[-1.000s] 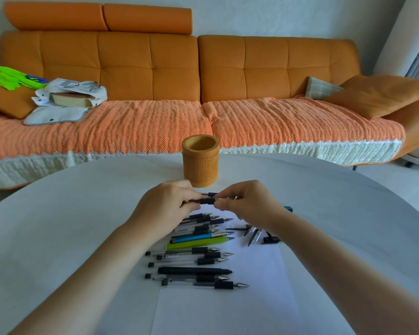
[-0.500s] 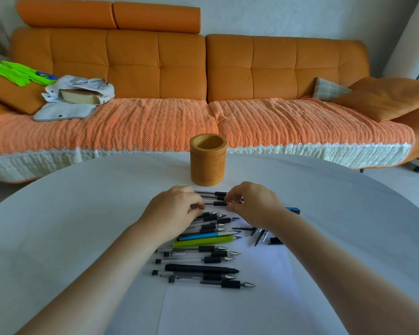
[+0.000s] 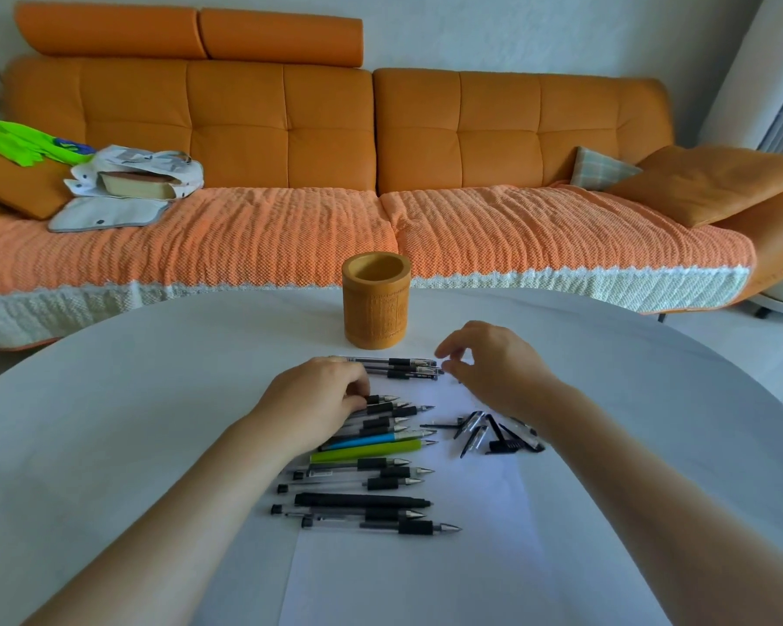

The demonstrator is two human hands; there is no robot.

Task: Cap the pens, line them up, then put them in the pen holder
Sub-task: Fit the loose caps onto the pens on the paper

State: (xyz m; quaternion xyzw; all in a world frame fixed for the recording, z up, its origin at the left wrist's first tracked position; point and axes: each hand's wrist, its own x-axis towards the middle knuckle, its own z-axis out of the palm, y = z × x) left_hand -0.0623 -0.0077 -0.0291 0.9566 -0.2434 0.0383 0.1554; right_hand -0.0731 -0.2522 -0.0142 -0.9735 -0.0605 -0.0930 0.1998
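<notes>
A round bamboo pen holder (image 3: pixel 376 305) stands upright at the far middle of the table. Just in front of it three capped black pens (image 3: pixel 401 369) lie side by side. My right hand (image 3: pixel 493 368) hovers at their right ends with fingers apart and holds nothing. Nearer to me lies a row of several uncapped pens (image 3: pixel 371 472), most black, one blue, one green, tips pointing right. My left hand (image 3: pixel 319 402) rests on the far end of that row, fingers curled around an uncapped black pen (image 3: pixel 383 398). Several loose caps (image 3: pixel 493 433) lie to the right.
The pens and caps lie on a white paper sheet (image 3: pixel 471 571) on a round white table (image 3: pixel 109 422). Behind the table is an orange sofa (image 3: pixel 380 142) with a bag, a book and cushions on it.
Both hands lowered a capped pen beside the other capped pens and let go. The right hand opened; the left hand moved back onto the uncapped row. The camera shifted closer.
</notes>
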